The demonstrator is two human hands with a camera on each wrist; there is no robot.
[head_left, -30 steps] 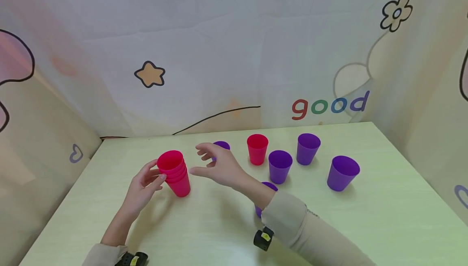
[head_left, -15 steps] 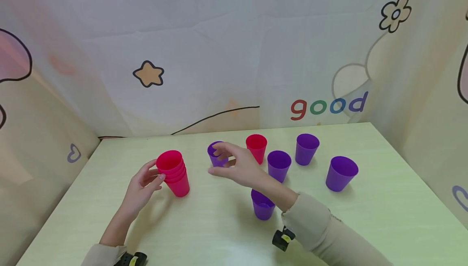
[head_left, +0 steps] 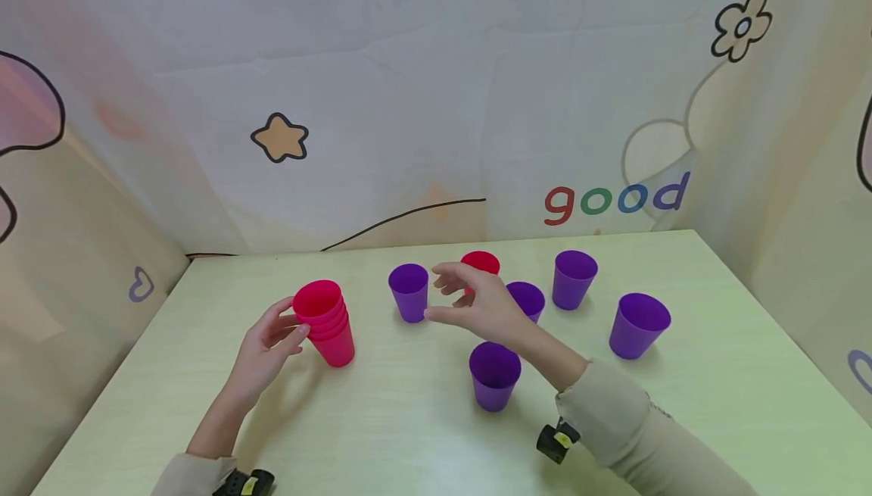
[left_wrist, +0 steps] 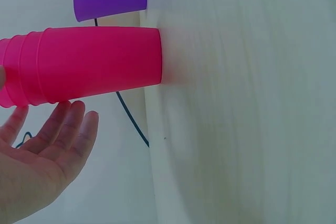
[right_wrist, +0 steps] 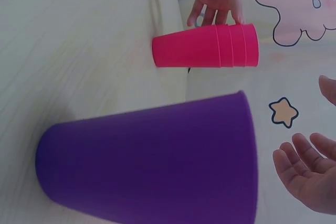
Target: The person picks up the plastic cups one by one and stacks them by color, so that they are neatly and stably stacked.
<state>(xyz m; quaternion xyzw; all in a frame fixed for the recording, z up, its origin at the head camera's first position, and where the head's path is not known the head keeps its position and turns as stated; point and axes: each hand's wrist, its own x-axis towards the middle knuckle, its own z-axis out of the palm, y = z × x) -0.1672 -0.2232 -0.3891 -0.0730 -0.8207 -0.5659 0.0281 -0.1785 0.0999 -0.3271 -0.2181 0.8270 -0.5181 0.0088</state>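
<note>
A stack of nested red plastic cups [head_left: 334, 341] stands upright on the table at the left. My left hand [head_left: 262, 356] holds it near the rims, thumb on the near side and fingers at the left; the left wrist view shows the fingertips along the stack's side [left_wrist: 105, 59]. My right hand [head_left: 487, 310] hovers with thumb and fingers apart and nothing between them. Its fingertips are just right of an upright purple cup [head_left: 409, 295]. Behind it, a single red cup [head_left: 481, 260] and another purple cup [head_left: 527, 299] are partly hidden.
Below my right forearm stands a purple cup [head_left: 494, 382], large in the right wrist view. Two more purple cups stand farther right, one at the back [head_left: 574, 280] and one nearer [head_left: 638, 327]. A printed cloth [head_left: 409, 125] hangs behind the table [head_left: 381, 435].
My right hand has moved rightward, away from the red stack and past the back-left purple cup, uncovering it and the front purple cup. My left hand stays on the stack.
</note>
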